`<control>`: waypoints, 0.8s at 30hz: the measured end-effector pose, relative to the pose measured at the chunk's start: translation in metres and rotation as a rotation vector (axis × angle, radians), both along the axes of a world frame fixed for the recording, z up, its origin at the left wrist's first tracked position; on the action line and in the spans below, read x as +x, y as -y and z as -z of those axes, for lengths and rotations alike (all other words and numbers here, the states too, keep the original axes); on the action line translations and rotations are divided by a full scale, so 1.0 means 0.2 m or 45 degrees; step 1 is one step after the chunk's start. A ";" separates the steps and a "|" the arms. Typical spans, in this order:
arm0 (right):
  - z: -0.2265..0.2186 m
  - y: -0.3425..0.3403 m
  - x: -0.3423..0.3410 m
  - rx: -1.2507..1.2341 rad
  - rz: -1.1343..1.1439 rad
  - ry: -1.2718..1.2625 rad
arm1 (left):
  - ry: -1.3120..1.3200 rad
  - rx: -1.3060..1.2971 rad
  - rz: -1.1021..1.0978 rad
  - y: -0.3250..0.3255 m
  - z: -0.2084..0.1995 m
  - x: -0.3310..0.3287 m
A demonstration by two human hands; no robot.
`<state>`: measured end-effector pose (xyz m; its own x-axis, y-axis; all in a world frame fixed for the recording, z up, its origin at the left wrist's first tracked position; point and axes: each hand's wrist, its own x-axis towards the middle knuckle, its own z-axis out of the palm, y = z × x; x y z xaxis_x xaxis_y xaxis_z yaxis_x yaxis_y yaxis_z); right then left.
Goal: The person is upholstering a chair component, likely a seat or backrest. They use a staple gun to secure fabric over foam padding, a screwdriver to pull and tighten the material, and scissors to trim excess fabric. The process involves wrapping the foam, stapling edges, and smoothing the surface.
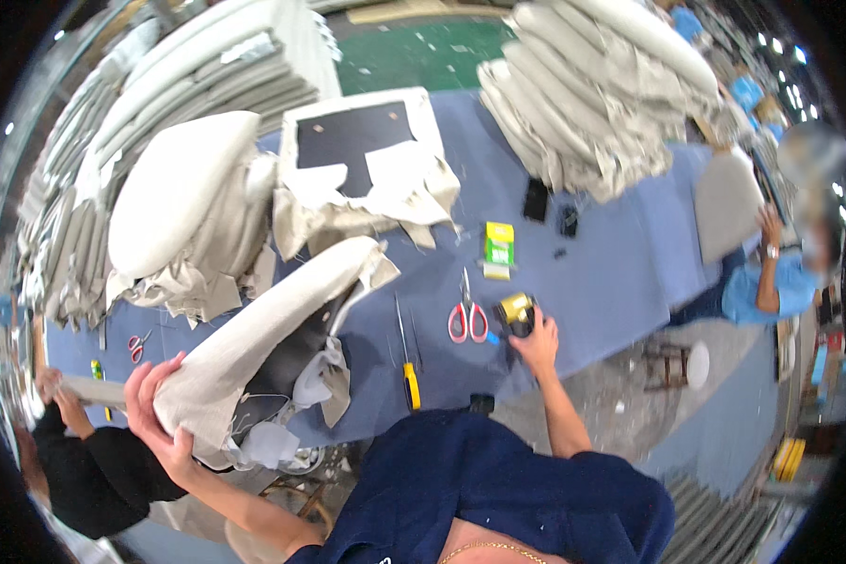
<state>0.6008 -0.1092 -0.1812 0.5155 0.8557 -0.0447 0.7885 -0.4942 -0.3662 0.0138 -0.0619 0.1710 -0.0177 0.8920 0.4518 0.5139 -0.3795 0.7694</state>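
My left hand (163, 414) grips the near edge of a beige fabric-covered cushion panel (254, 334), fingers over its outer face and thumb at the side. The panel stands tilted on the table, showing a dark underside with loose white cloth. My right hand (539, 344) is closed round a small black-and-yellow object (515, 307), whose kind I cannot make out. Left of that hand lie scissors with red-and-white handles (467, 320). A long thin-shafted tool with a yellow handle (411, 383) rests between the panel and the scissors.
Beyond the scissors is a green-and-yellow box (499, 251), with a black phone (536, 200) further off. Stacked beige cushions (183, 193) and fabric-covered pieces (597, 103) flank another dark-backed panel (352, 141) on the blue table (620, 273). Co-workers stand left (94, 470) and right (771, 291).
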 end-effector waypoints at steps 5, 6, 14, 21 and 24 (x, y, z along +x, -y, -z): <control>0.12 0.03 -0.11 0.161 -0.561 0.253 | 0.153 -0.080 0.025 -0.09 -0.06 0.07; 0.17 0.04 -0.12 0.109 -0.664 0.139 | 0.217 -0.106 0.066 -0.12 -0.07 0.11; 0.30 0.05 -0.25 0.176 -0.441 -0.106 | 0.331 -0.124 0.214 -0.10 -0.12 0.12; 0.28 0.08 -0.28 0.115 -0.358 -0.169 | 0.346 -0.056 0.310 -0.03 -0.10 0.04; 0.18 0.12 -0.47 0.204 -0.304 -0.298 | 0.347 -0.041 0.323 0.02 -0.10 0.01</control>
